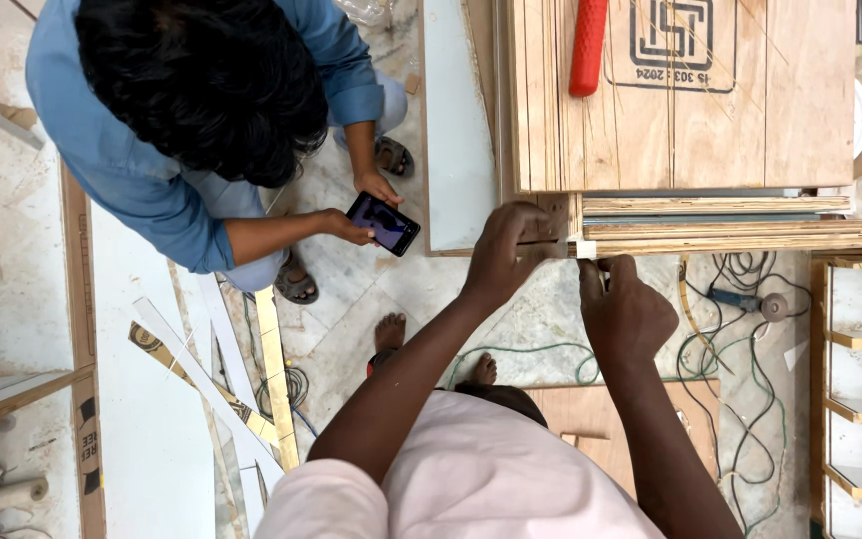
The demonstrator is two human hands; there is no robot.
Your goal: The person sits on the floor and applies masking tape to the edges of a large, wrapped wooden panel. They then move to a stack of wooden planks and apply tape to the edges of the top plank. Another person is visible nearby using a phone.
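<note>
the work sits at about one o'clock from the middle of the view: a small white edge strip end (585, 249) at the corner of a stack of plywood boards (710, 232), just below a large plywood sheet (690, 100) lying flat on top.

the strip looks thin, light and bendy, likely to crease or snap if pulled sideways, so it is best pinched close to the board edge rather than at its free tip. the boards beneath look stiff and heavy; they will not shift under finger pressure, and their cut edges look rough rather than slippery.

the left hand (511, 250) reaches up from the seven o'clock direction, forearm straight, wrist bent forward, fingers curled and pressed flat against the board corner at ten o'clock of the strip; it braces rather than grips. the right hand (623, 304) comes up from five o'clock, knuckles toward the camera, fingertips closed together in a pinch right at the strip; whether they truly hold it or only touch it is hard to tell.

a red tool handle (588, 45) lies on the sheet at twelve o'clock. at ten o'clock another person in a blue shirt crouches holding a phone (383, 223). cables (740, 329) trail on the floor at three o'clock.
</note>
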